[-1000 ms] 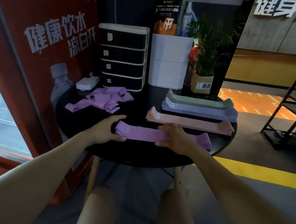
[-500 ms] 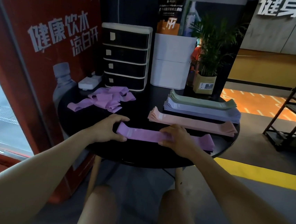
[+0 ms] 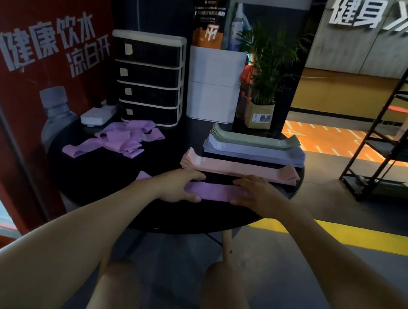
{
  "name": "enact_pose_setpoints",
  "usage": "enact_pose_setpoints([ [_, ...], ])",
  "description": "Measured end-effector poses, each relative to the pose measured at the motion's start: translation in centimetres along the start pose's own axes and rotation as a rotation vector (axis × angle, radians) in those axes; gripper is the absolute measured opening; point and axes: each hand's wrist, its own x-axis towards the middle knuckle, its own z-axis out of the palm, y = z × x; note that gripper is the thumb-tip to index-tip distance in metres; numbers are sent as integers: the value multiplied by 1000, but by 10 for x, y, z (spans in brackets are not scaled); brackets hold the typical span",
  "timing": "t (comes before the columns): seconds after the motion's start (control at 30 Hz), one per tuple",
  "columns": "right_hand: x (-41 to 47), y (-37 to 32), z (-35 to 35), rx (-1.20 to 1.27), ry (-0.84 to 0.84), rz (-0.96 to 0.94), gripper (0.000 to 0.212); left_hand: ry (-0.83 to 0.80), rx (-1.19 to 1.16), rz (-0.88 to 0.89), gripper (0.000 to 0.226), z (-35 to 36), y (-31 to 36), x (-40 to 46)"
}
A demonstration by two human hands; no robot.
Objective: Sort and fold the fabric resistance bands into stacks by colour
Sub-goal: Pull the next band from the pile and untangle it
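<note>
On the near edge of the round black desk (image 3: 77, 167) lies one purple band (image 3: 209, 191), flat and stretched left to right, and both hands are on it. The left hand (image 3: 179, 188) grips the band with the thumb at the near edge and the fingers curled over the far edge. The right hand (image 3: 256, 196) lies palm down on the right part of the band, fingers pressing on it; how far they close around it I cannot tell. A short purple end shows to the left of the left wrist.

Compared with half a second ago, the left hand has moved from the left end of the band toward the middle, so the two hands are now closer together.

Just behind the purple band is the pink stack (image 3: 240, 169), then the lavender stack (image 3: 255, 152), and the green stack (image 3: 254, 139) farthest from it. Well to the left of the pink stack lies a loose pile of purple bands (image 3: 122, 139), not folded.
</note>
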Motion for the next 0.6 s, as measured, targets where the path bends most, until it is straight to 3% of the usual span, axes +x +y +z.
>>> enact_pose_setpoints([
  [0.13, -3, 1, -1, 4, 30, -29, 54, 28, -5, 19, 56, -1, 0, 1],
  [0.33, 2, -7, -9, -14, 28, -61, 55, 81, -53, 40, 55, -2, -2, -1],
  [0.6, 52, -63, -24, 176, 125, -170, 45, 257, -72, -15, 45, -36, -33, -13],
])
